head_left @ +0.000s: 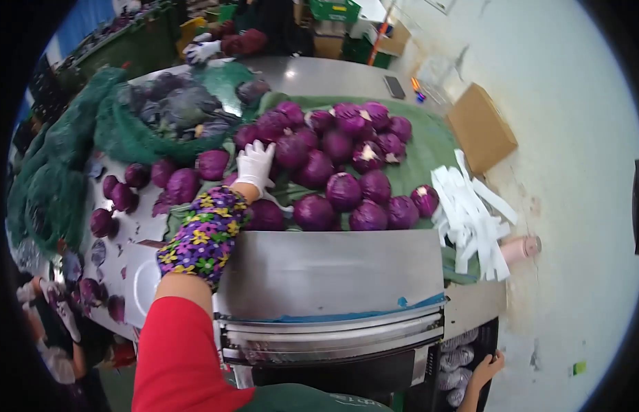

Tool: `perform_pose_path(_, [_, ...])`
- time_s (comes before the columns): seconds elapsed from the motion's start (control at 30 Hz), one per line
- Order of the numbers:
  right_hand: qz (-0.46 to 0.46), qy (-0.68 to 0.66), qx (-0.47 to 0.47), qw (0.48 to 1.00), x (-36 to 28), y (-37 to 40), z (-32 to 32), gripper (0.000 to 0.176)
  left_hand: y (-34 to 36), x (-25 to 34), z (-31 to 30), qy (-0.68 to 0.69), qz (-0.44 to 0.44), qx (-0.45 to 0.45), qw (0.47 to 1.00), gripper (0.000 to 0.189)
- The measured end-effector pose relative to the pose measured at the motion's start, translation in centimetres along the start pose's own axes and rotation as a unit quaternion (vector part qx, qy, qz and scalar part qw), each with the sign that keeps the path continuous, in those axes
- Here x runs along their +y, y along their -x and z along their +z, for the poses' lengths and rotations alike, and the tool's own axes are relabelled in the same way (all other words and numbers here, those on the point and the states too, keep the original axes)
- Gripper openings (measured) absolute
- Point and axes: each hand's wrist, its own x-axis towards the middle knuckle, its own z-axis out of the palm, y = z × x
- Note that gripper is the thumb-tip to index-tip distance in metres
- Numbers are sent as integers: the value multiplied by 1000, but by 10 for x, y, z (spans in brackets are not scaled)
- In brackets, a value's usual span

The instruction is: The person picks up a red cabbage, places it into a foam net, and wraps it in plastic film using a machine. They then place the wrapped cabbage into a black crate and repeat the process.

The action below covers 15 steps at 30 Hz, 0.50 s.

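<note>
My left hand (255,165), in a white glove, reaches forward among a heap of red cabbages (312,168). Its fingers are stretched out against the cabbages at the left side of the heap. A flower-patterned sleeve cover (206,233) wraps that forearm. Bare and low on the right, my right hand (488,369) has bent fingers at the right rim of a black crate (493,336). Inside the crate lie several wrapped cabbages (457,358). Between my hands stands a metal wrapping machine with a flat plate (333,271).
A green net sack (148,141) of dark cabbages lies left of the heap, with loose cabbages near it. White strips (467,220), a cardboard piece (481,127) and a pink bottle (520,248) are along the right wall. A phone (394,86) lies behind. Other people work at the back and left.
</note>
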Motion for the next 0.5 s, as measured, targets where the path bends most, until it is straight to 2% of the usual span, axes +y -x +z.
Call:
perform_pose_path(0.07, [-42, 49, -13, 998, 10, -3, 4, 30, -5, -2, 1, 46, -6, -29, 999, 100])
perform_pose_path(0.13, [-72, 21, -22, 997, 1, -11, 21, 29, -3, -11, -5, 114, 11, -37, 993, 96])
perform_pose_path(0.2, [-103, 1, -42, 994, -12, -27, 45, 30, 4, -23, -20, 229, -14, -33, 973, 92])
perform_pose_path(0.27, [-137, -81, -67, 985, -45, -41, 66, 26, 16, -40, -38, 290, 42, 51, 955, 90])
perform_pose_path(0.33, [-160, -88, -142, 973, -74, -62, 92, 20, 39, -48, -75, 331, 65, 148, 929, 89])
perform_pose_path(0.4, [-187, -175, -194, 947, -127, -74, 117, 18, 71, -57, -96, 410, 19, 205, 888, 85])
perform_pose_path(0.47, [-283, -192, -230, 911, -169, -93, 145, 18, 121, -58, -128, 579, -97, 159, 793, 84])
perform_pose_path(0.5, [-298, -213, -251, 896, -182, -91, 160, 18, 148, -77, -120, 517, -99, 191, 829, 85])
